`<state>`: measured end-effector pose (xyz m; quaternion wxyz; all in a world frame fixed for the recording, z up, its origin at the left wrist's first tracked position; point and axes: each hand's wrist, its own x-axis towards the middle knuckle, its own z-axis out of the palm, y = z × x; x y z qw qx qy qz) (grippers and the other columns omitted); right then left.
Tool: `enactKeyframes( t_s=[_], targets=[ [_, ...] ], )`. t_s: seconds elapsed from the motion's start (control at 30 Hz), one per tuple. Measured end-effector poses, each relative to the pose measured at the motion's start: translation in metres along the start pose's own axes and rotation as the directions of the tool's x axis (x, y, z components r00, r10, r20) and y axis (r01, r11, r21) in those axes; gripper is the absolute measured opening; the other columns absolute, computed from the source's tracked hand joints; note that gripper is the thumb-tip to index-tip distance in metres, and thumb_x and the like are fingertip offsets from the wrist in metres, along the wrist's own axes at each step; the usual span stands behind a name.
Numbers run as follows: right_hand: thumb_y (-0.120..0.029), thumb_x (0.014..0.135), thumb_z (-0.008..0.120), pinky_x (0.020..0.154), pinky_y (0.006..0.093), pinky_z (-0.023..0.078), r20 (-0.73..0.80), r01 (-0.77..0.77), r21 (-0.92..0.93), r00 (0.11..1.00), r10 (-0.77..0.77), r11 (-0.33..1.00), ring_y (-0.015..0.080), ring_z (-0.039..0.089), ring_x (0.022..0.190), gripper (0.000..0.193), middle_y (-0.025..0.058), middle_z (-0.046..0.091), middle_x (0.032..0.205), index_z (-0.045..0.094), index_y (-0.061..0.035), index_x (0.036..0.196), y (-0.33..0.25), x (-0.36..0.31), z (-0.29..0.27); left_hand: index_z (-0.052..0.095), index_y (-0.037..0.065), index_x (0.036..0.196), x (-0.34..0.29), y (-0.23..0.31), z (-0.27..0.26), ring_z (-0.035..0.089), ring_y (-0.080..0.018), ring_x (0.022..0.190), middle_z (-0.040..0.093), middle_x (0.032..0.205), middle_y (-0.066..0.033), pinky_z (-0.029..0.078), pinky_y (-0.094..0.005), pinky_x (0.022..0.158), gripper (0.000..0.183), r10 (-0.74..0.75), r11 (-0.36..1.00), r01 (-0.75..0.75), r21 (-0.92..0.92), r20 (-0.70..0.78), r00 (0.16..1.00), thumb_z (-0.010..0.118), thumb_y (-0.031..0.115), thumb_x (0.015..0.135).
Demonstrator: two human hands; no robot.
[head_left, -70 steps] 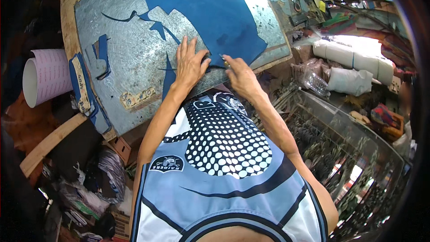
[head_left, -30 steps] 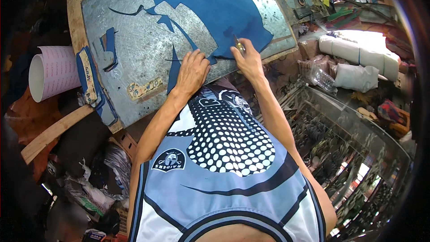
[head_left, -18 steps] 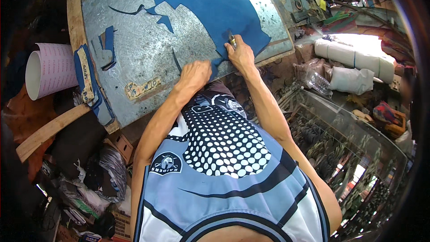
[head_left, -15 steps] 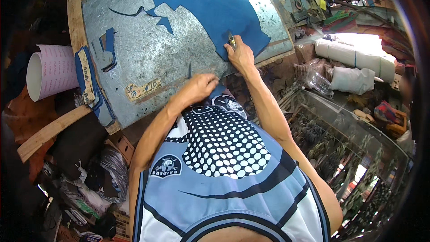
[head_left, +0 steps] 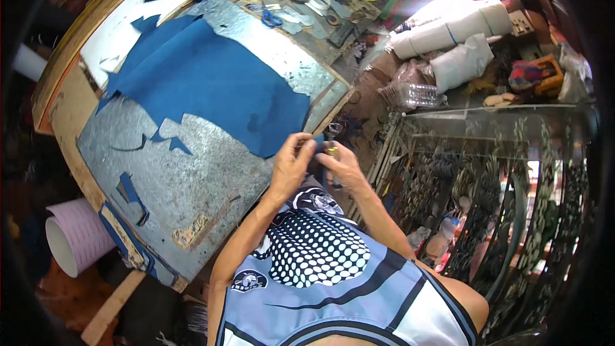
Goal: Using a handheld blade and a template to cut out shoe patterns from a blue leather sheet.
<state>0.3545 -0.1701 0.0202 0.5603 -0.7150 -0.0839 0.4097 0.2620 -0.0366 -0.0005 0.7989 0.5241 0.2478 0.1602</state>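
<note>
Just beyond the table's near right edge, my two hands are close together. My left hand (head_left: pixel 291 165) has its thumb and fingers closed on a small blue leather piece (head_left: pixel 318 141), partly hidden by the fingers. Opposite it, my right hand (head_left: pixel 344 166) is wrapped round a small knife with a brass-coloured part (head_left: pixel 332 151); its blade is hard to make out. A large blue leather sheet (head_left: pixel 211 83) with a ragged cut edge lies on the scratched metal-topped table (head_left: pixel 192 198), left of and beyond my hands.
Narrow blue offcuts (head_left: pixel 131 195) and a labelled tan pattern piece (head_left: pixel 190 232) lie on the metal top. Blue-handled scissors (head_left: pixel 271 19) rest at the far side. A white-and-pink roll (head_left: pixel 70 237) stands at the left; a glass case (head_left: pixel 474 134) of hanging strands is at the right.
The view has swung to the right. My right hand with the knife has left the sheet and come back beside my left hand, which now holds up the small blue piece.
</note>
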Motion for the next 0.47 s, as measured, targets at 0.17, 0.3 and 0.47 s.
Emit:
enactKeyframes(
  t_s=[0.17, 0.3, 0.47],
  targets=[
    [-0.03, 0.09, 0.072, 0.061, 0.0303, 0.051, -0.518, -0.111, -0.469, 0.838, -0.171, 0.876, 0.0163, 0.063, 0.066, 0.048, 0.009, 0.067, 0.086, 0.059, 0.0034, 0.121, 0.029, 0.001, -0.136, 0.063, -0.001, 0.118, 0.042, 0.003, 0.013, 0.065, -0.0323, 0.107, 0.065, 0.12, -0.0185, 0.053, -0.0384, 0.088, 0.035, 0.304, 0.772, -0.368, 0.518, 0.206, 0.93, 0.07, 0.017, 0.09],
    [-0.031, 0.096, 0.057, 0.072, 0.0362, 0.053, -0.65, -0.317, -0.313, 0.758, 0.041, 0.895, 0.0233, 0.064, 0.076, 0.055, 0.0135, 0.066, 0.102, 0.05, 0.004, 0.139, 0.095, 0.042, -0.279, 0.066, -0.004, 0.111, 0.112, 0.016, 0.023, 0.061, -0.0379, 0.112, 0.065, 0.116, -0.0221, 0.048, -0.042, 0.097, 0.033, 0.404, 0.591, -0.424, 0.686, 0.202, 0.892, 0.072, 0.018, 0.088],
    [-0.022, 0.096, 0.063, 0.055, 0.0306, 0.05, -0.22, 0.003, -0.212, 0.974, -0.05, 0.977, 0.0128, 0.056, 0.063, 0.066, 0.0066, 0.061, 0.102, 0.034, -0.0147, 0.155, -0.013, 0.162, -0.29, 0.065, 0.0, 0.118, 0.259, -0.007, 0.069, 0.045, -0.0456, 0.13, 0.058, 0.131, -0.0221, 0.036, -0.0528, 0.108, 0.053, 0.453, 0.201, -0.375, 0.905, 0.253, 0.855, 0.076, 0.04, 0.084]
  ],
)
